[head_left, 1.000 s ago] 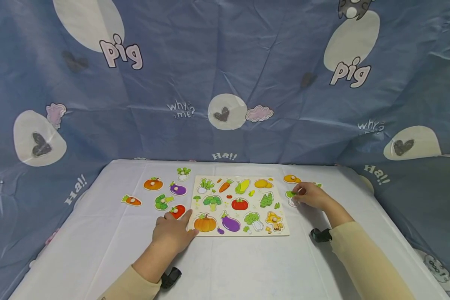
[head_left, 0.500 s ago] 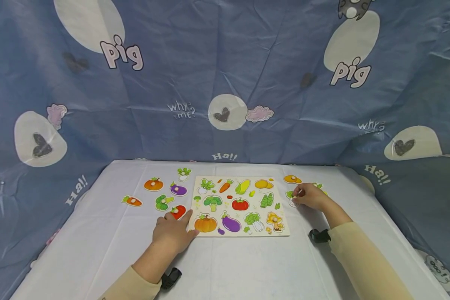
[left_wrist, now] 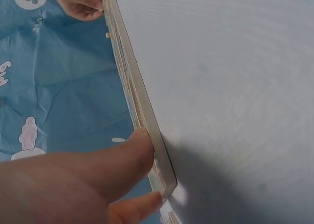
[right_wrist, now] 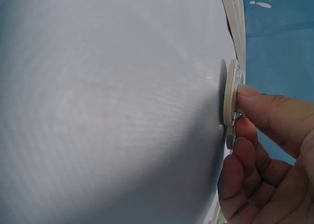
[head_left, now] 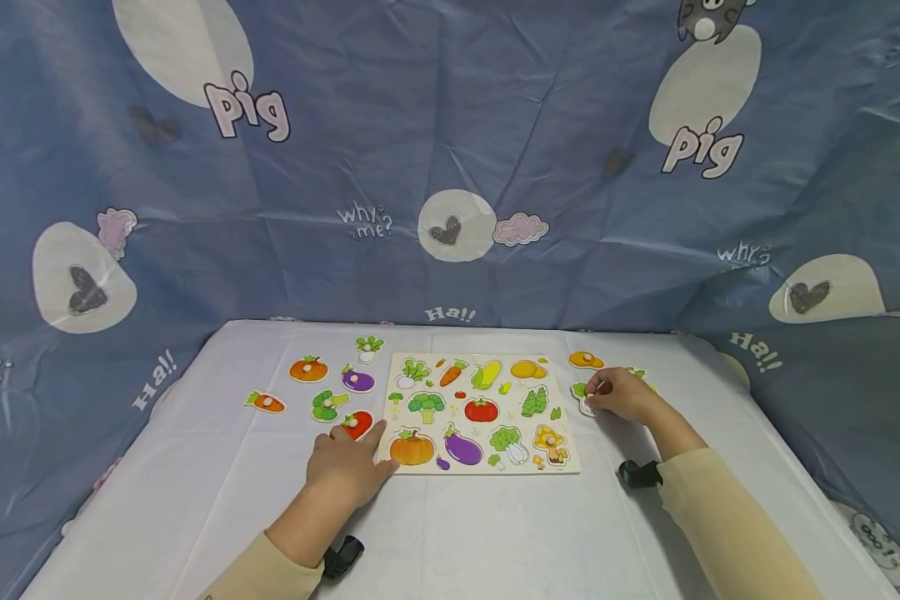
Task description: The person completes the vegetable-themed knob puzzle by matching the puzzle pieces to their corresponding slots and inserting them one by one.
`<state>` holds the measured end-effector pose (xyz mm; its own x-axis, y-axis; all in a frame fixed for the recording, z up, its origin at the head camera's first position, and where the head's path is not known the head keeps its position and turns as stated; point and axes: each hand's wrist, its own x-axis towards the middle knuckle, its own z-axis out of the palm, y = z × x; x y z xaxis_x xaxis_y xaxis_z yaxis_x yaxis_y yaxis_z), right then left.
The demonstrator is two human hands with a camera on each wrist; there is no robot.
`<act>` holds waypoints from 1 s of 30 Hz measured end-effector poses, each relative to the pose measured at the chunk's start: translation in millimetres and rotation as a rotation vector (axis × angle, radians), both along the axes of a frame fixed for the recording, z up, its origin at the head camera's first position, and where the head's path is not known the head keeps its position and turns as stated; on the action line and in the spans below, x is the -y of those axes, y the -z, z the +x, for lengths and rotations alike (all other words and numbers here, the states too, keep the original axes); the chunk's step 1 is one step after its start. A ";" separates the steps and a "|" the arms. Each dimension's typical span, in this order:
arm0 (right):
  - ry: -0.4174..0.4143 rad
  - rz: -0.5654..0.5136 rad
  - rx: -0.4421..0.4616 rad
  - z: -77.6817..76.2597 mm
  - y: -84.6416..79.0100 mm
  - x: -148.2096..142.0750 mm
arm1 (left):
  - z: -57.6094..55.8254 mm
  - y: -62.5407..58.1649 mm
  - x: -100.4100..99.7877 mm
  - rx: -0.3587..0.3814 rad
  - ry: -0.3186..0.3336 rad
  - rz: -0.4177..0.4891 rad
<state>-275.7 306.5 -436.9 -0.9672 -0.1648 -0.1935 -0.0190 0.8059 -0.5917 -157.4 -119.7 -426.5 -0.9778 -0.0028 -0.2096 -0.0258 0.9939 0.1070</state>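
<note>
My right hand (head_left: 624, 395) pinches a leafy-cabbage puzzle piece (head_left: 579, 389) just right of the puzzle board (head_left: 508, 412). In the right wrist view, the thumb and a finger meet at the face of this piece (right_wrist: 228, 98), which is low over the white cloth; its knob is hidden. My left hand (head_left: 347, 467) rests at the board's lower left corner with fingers spread. Its thumb touches the board's edge (left_wrist: 146, 106) in the left wrist view. A mushroom piece (head_left: 550, 440) with a knob sits in the board's lower right.
Left of the board lie knobbed pieces: pumpkin (head_left: 309, 369), eggplant (head_left: 360, 382), carrot (head_left: 267, 403), broccoli (head_left: 326, 407), tomato (head_left: 360, 423) and radish (head_left: 369, 350). A potato piece (head_left: 585, 360) lies behind the right hand, with a partly hidden green piece (head_left: 639, 373) beside it.
The cabbage piece has tilted up slightly in my right hand's pinch. My left hand keeps its place on the board.
</note>
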 end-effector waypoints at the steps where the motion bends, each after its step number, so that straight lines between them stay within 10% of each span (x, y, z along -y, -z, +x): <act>1: -0.004 0.000 -0.004 1.0 -1.4 0.3 | 0.0 0.0 -0.2 -0.001 0.001 0.000; 30: -0.228 -0.131 -0.072 30.6 -36.2 21.7 | 1.1 -0.2 -0.1 -0.003 0.005 -0.010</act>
<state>-245.1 284.8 -400.7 -0.9128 -0.3987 -0.0881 -0.2369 0.6928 -0.6811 -156.2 -119.7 -426.3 -0.9785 -0.0001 -0.2061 -0.0206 0.9950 0.0974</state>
